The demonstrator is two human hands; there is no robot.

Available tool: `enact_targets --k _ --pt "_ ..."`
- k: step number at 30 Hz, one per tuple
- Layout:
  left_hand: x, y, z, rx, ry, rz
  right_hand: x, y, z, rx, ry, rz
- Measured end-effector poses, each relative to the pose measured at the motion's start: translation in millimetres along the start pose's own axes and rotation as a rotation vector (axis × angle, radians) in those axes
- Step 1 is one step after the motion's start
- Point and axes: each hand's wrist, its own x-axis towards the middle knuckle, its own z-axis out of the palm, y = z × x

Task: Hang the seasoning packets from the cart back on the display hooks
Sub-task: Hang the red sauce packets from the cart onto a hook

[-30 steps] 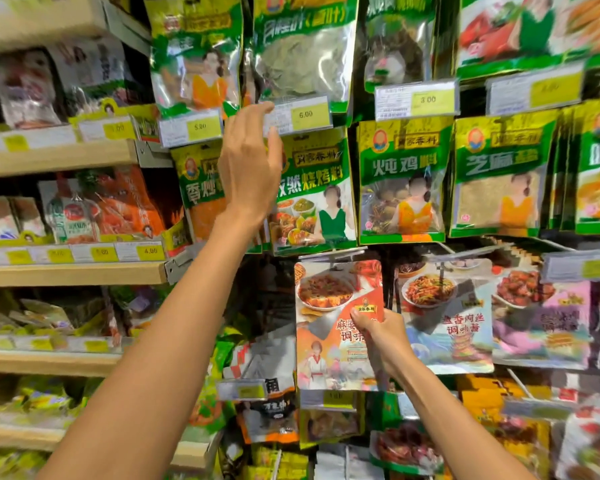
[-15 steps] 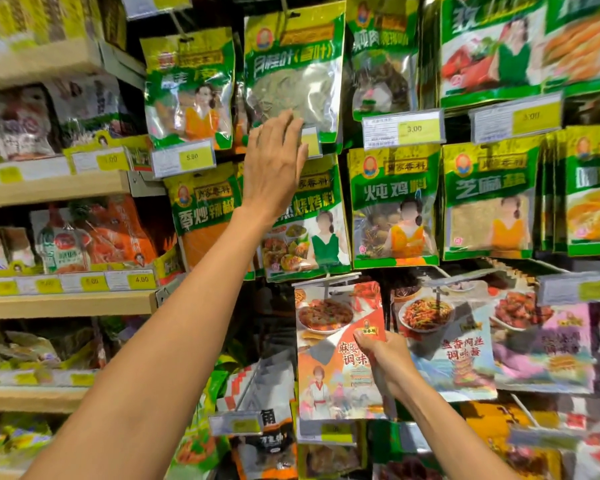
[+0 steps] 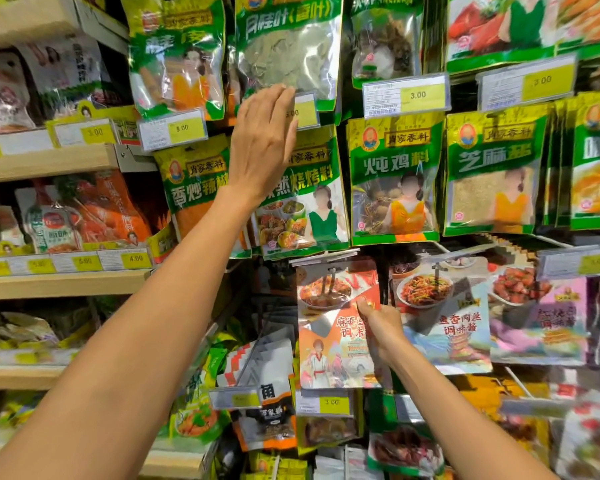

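Overhead, left hand (image 3: 262, 147) flat-fingered; right hand (image 3: 381, 323) pinch-tight on red packet (image 3: 329, 341) (tag (image 3: 324, 402) below: 3.00).

Shelves (image 3: 59, 161) are at left, and hanging packets (image 3: 395, 178) fill the right in rows. The left grip (image 3: 264, 143) is high, before a price tag (image 3: 307, 112). Lower and to the right, the right grip (image 3: 381, 323) holds a packet (image 3: 326, 344) at its right edge.
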Motion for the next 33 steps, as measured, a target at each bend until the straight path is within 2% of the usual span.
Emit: enact_targets --k 4,9,16,21,24,27,30,33 --pt "-1.7 -0.6 1.2 0.004 0.072 -0.001 11.9 -10.5 11.0 -0.122 0.139 -0.032" --pt "-3.6 -1.4 1.5 -0.006 0.082 -0.007 20.8 -20.4 20.5 -0.291 0.207 0.004" --pt "-4.4 -0.2 -6.1 -0.039 0.006 -0.014 2.9 -23.9 21.9 -0.469 0.12 0.016" --pt "-25.2 12.7 -19.4 -0.084 0.076 0.013 -36.5 -17.7 11.2 -0.406 0.092 -0.165" --pt "-56.5 38.2 -24.8 -0.219 0.073 0.054 -64.6 -10.0 -9.8 -0.335 0.039 -0.27" --pt "-98.8 78.7 -29.8 -0.359 0.031 0.122 -88.1 -0.8 -46.8 -0.367 0.081 -0.341" --pt "-148.2 135.5 -35.5 -0.543 -0.043 0.145 -114.0 11.7 -93.6 -0.321 0.126 -0.359" --pt "-196.9 203.9 -43.6 -0.751 -0.167 0.095 -141.8 32.4 -146.5 -0.312 0.199 -0.324"
